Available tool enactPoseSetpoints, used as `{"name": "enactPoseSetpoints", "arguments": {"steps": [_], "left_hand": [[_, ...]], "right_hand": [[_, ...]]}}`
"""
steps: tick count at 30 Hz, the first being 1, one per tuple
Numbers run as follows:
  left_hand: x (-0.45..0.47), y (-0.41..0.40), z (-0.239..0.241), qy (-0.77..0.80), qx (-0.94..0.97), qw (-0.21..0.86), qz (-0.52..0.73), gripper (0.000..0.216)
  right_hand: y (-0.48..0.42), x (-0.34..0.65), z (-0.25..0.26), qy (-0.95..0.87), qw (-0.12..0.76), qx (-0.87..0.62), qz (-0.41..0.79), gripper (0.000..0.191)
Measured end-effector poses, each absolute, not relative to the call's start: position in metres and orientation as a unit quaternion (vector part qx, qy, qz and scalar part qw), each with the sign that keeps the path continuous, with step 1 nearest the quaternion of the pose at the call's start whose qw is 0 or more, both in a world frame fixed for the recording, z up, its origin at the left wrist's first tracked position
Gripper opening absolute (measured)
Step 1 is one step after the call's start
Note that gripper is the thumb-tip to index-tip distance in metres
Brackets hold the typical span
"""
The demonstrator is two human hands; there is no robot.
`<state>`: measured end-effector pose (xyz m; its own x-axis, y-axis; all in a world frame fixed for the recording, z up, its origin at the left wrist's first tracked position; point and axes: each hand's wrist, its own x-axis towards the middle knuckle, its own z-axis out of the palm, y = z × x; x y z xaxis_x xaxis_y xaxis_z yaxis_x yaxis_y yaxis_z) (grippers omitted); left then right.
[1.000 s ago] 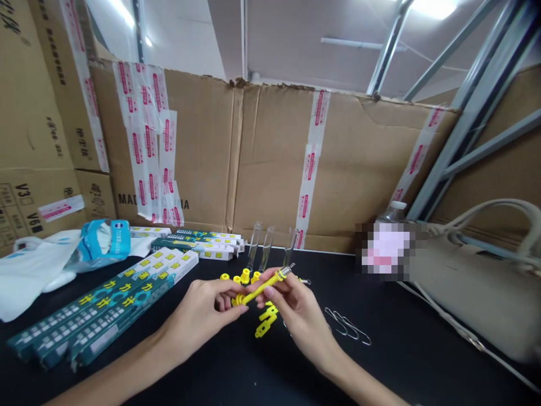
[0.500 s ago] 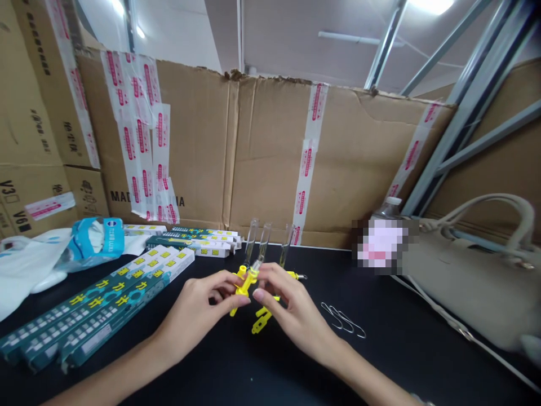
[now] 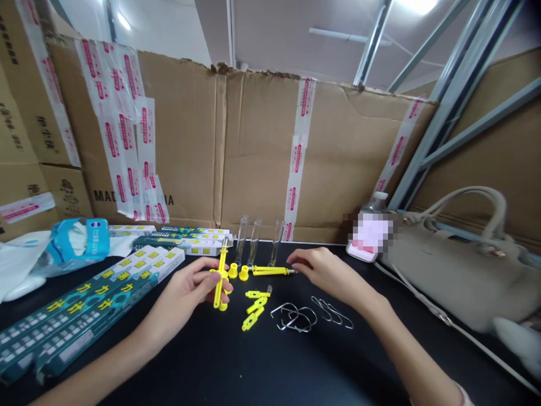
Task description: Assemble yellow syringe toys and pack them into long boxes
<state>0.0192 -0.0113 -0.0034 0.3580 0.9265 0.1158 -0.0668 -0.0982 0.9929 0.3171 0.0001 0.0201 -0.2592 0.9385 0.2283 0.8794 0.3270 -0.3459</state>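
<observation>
My left hand (image 3: 186, 290) pinches a yellow pen-like tool (image 3: 220, 276) and holds it nearly upright over the black table (image 3: 236, 361). My right hand (image 3: 325, 270) reaches toward the tip of a second yellow tool (image 3: 270, 271) that lies flat on the table; its fingers are curled and hold nothing. Two small yellow caps (image 3: 238, 272) stand between the tools. Three clear tubes (image 3: 253, 242) stand behind them. Yellow clip pieces (image 3: 255, 307) lie in front, with bent wire hooks (image 3: 296, 317) beside them.
Long green and white boxes (image 3: 84, 304) lie at the left, with a blue packet (image 3: 76, 242) and white bags behind. A taped cardboard wall (image 3: 253, 152) closes the back. A beige handbag (image 3: 460, 276) and a bottle (image 3: 374, 203) sit at the right.
My right hand let go of the yellow tool and moved right toward the tool lying on the table. My left hand turned its tool upright. More wire hooks came into view.
</observation>
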Motion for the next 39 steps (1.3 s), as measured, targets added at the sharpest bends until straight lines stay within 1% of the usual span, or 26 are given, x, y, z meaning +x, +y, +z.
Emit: {"name": "enactPoseSetpoints", "arguments": {"steps": [2, 4, 7, 10, 16, 21, 24, 26, 28, 31, 33, 36, 37, 39], "left_hand": [[0.018, -0.010, -0.004, 0.361, 0.566, 0.594, 0.442, 0.052], [0.017, -0.009, -0.005, 0.366, 0.555, 0.600, 0.445, 0.054], [0.016, -0.010, -0.002, 0.371, 0.563, 0.591, 0.442, 0.054], [0.017, -0.011, 0.001, 0.387, 0.581, 0.573, 0.429, 0.061], [0.017, -0.010, -0.001, 0.405, 0.583, 0.552, 0.437, 0.084], [0.014, -0.007, -0.001, 0.392, 0.571, 0.545, 0.472, 0.085], [0.015, -0.008, 0.003, 0.390, 0.556, 0.553, 0.483, 0.086], [0.016, -0.011, 0.006, 0.396, 0.542, 0.567, 0.478, 0.082], [0.017, -0.012, 0.007, 0.402, 0.525, 0.583, 0.472, 0.072], [0.016, -0.012, 0.005, 0.403, 0.505, 0.605, 0.465, 0.055], [0.015, -0.011, 0.002, 0.402, 0.498, 0.621, 0.452, 0.043], [0.015, -0.008, 0.000, 0.402, 0.474, 0.645, 0.444, 0.028], [0.015, -0.008, 0.001, 0.403, 0.464, 0.651, 0.446, 0.026], [0.016, -0.010, 0.003, 0.402, 0.450, 0.658, 0.451, 0.029]], "right_hand": [[0.004, 0.326, 0.017, -0.785, 0.184, -0.586, 0.081, 0.026], [0.005, 0.334, 0.016, -0.784, 0.164, -0.590, 0.100, 0.025], [0.007, 0.341, 0.015, -0.784, 0.133, -0.591, 0.137, 0.024], [0.009, 0.345, 0.014, -0.784, 0.117, -0.589, 0.157, 0.022], [0.008, 0.331, 0.014, -0.801, 0.129, -0.561, 0.163, 0.022], [0.000, 0.311, 0.020, -0.811, 0.137, -0.546, 0.162, 0.023], [-0.002, 0.314, 0.022, -0.792, 0.125, -0.575, 0.160, 0.021], [-0.001, 0.324, 0.022, -0.762, 0.101, -0.618, 0.164, 0.016], [0.000, 0.337, 0.021, -0.719, 0.060, -0.668, 0.180, 0.010], [0.001, 0.353, 0.019, -0.663, 0.005, -0.711, 0.232, 0.016], [0.002, 0.357, 0.018, -0.638, -0.020, -0.722, 0.266, 0.015], [0.003, 0.358, 0.017, -0.617, -0.037, -0.727, 0.300, 0.010], [0.003, 0.357, 0.017, -0.616, -0.036, -0.725, 0.306, 0.011], [0.003, 0.357, 0.017, -0.623, -0.020, -0.716, 0.315, 0.013]]}}
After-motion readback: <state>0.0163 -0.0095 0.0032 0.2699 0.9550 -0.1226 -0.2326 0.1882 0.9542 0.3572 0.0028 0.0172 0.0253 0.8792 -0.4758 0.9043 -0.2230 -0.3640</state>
